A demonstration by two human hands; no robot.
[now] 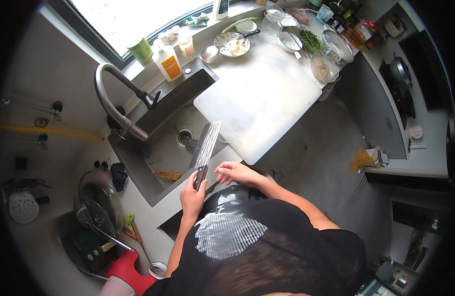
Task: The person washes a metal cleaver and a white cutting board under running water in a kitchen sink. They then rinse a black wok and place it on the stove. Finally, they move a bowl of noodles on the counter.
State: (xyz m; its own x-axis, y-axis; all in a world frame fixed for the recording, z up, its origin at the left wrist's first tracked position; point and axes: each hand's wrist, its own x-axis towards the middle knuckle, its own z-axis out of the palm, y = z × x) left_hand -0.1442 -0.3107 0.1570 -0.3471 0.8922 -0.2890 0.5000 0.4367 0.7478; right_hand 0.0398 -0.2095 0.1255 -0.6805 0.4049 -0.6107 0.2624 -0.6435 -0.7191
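Note:
My left hand (192, 199) grips the black handle of a kitchen cleaver (207, 144). Its broad blade points away from me, over the front rim of the grey sink (140, 174), and streaky light shows along it. Just right of the handle hovers my right hand (236, 172), fingers loosely bent and nothing visible in it. A large white chopping board (260, 100) lies beyond the blade, one corner reaching over the sink. Inside the basin are a drain (184, 136), a steel-wool scourer (191, 144) and a brown, rough piece (167, 175) of unclear material.
A gooseneck tap (131, 128) arches over the sink. Behind it stands a white bottle with an orange label (169, 64). A patterned plate (231, 44), chopped greens (311, 40) and a bowl (323, 69) sit past the board. Pan lids (98, 207) lean at left.

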